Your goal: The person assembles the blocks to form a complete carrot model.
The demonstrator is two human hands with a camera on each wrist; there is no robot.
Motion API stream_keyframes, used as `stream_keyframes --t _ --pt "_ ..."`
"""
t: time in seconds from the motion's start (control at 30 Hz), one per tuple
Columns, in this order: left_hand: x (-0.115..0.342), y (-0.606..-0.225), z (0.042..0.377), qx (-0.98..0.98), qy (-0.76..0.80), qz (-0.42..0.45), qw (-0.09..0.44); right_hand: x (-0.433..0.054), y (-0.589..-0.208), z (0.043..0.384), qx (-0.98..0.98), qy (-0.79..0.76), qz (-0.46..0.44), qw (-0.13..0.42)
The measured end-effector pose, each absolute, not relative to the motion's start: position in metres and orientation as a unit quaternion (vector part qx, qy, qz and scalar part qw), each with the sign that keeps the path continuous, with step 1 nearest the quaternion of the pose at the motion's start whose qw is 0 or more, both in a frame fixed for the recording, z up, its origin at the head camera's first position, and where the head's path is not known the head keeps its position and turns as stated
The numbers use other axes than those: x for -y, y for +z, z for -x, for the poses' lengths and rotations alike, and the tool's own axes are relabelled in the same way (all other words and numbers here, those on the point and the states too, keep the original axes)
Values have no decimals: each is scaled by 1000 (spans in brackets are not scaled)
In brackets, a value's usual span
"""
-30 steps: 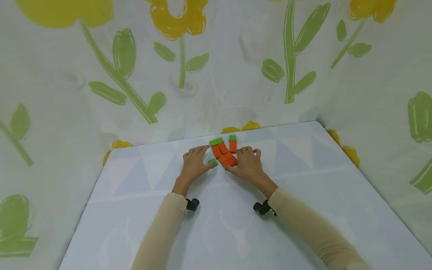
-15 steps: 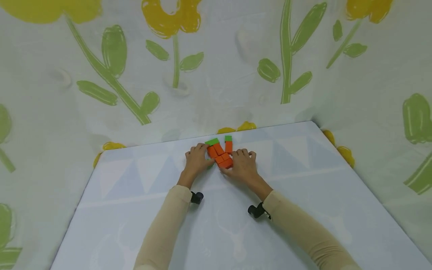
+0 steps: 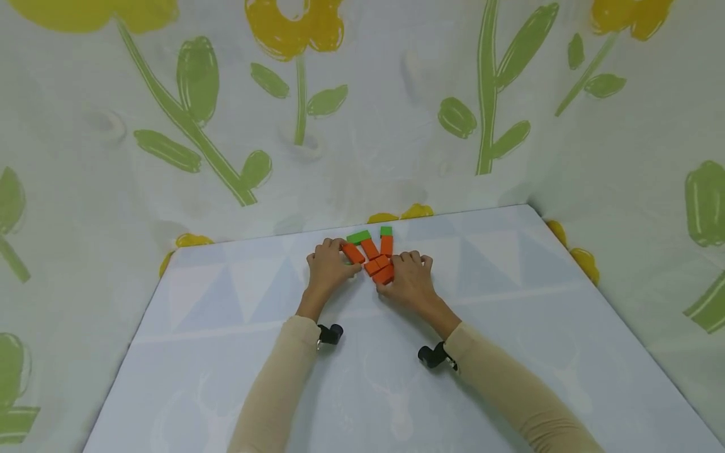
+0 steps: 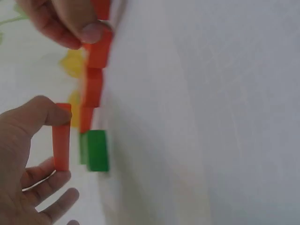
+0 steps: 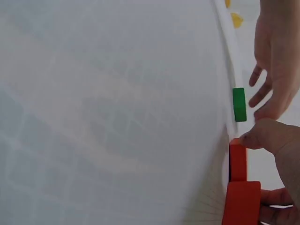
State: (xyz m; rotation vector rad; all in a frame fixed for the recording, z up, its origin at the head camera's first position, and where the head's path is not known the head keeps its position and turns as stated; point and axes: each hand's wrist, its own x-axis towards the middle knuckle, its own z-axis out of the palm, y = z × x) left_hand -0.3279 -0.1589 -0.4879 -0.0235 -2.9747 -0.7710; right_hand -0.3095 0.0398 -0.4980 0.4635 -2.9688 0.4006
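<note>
Blocks in orange and green sit near the far edge of the pale table (image 3: 362,390), between the person's two hands. The left hand (image 3: 330,264) pinches one orange block (image 3: 354,253) between thumb and fingertips; the block slants, just left of the others, and it cannot be told whether it touches the table. The right hand (image 3: 412,277) has its thumb on the near side of the orange cluster (image 3: 379,267) and its fingers curled against the right side, holding the blocks there.

Behind the cluster, a tilted orange bar (image 3: 370,248) runs up to a long green block (image 3: 359,238). To its right, an orange post (image 3: 387,245) leads to a green cap (image 3: 386,231). A small green piece (image 5: 239,104) lies near the left thumb, mostly hidden by the left hand in the head view.

Both arms wear beige sleeves (image 3: 510,390), with a black camera (image 3: 433,355) at each wrist. Beyond the table hangs a whitish backdrop (image 3: 385,119) printed with yellow flowers (image 3: 325,31) and green stems.
</note>
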Motion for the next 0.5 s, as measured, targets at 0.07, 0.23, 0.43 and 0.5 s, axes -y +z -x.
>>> stream_keyframes --t 0.07,0.23,0.43,0.5 --pt "168 -485 314 958 -282 18 45 -39 -498 308 975 145 -160 52" --pt "185 -484 266 941 -325 76 45 -40 -494 305 966 161 -192 61" --pt "188 -496 217 947 -288 141 19 -48 -481 300 955 180 -226 70" --pt "188 -499 207 951 -271 150 8 -49 -478 297 951 185 -239 67"
